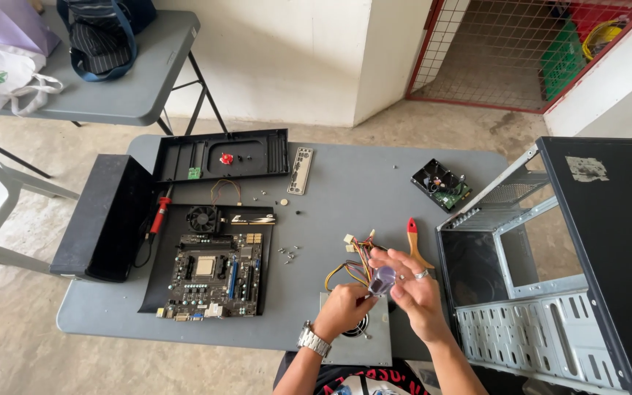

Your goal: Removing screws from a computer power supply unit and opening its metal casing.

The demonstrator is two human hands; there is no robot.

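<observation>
Both hands meet over the metal power supply box (pixel 360 344) at the table's near edge: the left hand (pixel 341 311) is curled, pinching a small round translucent piece (pixel 383 279), while the right hand (pixel 415 292) holds its fingers loosely spread around it, seemingly to steady it. The coloured wires (pixel 352 263) fan out just beyond the fingers, a brush (pixel 415 245) lies beside them, the motherboard (pixel 213 276) sits well left, and the open computer case (pixel 550 271) stands right.

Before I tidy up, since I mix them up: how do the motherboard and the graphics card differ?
The motherboard is large and roughly square; the graphics card is a narrow strip. The motherboard shows a pale square socket; the graphics card carries a round black fan. The motherboard lies nearer the person, the graphics card behind it. Both lie flat on a black mat.
</observation>
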